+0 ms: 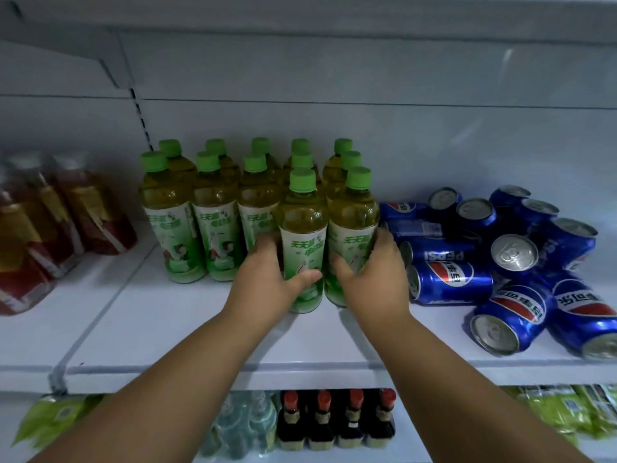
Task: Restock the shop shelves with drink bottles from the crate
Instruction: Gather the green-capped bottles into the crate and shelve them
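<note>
Several green-capped tea bottles stand in rows on the white shelf [200, 332]. My left hand [267, 282] grips the front bottle [302, 228] of one row, low on its label, with the thumb across the front. Just to its right, my right hand [374, 275] wraps around the neighbouring front bottle [354, 215]. Both bottles stand upright on the shelf, touching each other. The crate is out of view.
A heap of blue Pepsi cans [500, 262] lies on the shelf at the right, close to my right hand. Red-labelled bottles [50, 222] stand at the left. Below the shelf are dark red-capped bottles [337, 419], clear bottles and green packets [564, 412].
</note>
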Tool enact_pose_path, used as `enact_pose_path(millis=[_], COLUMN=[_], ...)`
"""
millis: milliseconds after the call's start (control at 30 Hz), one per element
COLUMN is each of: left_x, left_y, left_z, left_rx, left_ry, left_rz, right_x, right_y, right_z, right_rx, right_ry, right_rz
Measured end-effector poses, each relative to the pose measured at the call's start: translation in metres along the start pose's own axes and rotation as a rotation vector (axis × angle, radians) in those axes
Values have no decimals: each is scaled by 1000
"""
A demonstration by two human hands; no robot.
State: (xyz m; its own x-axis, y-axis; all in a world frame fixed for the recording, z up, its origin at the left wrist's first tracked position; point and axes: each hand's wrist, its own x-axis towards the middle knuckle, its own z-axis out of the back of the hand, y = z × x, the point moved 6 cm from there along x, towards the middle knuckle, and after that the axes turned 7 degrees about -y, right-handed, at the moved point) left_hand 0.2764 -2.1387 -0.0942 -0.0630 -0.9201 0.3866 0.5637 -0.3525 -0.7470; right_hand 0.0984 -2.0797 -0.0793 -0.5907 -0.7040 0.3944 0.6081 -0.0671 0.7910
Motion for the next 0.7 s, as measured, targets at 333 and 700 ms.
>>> enact_pose_path(millis=[333,700], left_x=[4,1], left_y=[-4,1], left_z=[-7,-7], left_rx=[31,8], left_ry=[-9,-65], left_rz=[-64,-54], right_x=[4,8], right_y=[-5,-9], right_z=[1,4], right_rx=[-14,-43], right_ry=[-12,-27], right_rz=[46,58])
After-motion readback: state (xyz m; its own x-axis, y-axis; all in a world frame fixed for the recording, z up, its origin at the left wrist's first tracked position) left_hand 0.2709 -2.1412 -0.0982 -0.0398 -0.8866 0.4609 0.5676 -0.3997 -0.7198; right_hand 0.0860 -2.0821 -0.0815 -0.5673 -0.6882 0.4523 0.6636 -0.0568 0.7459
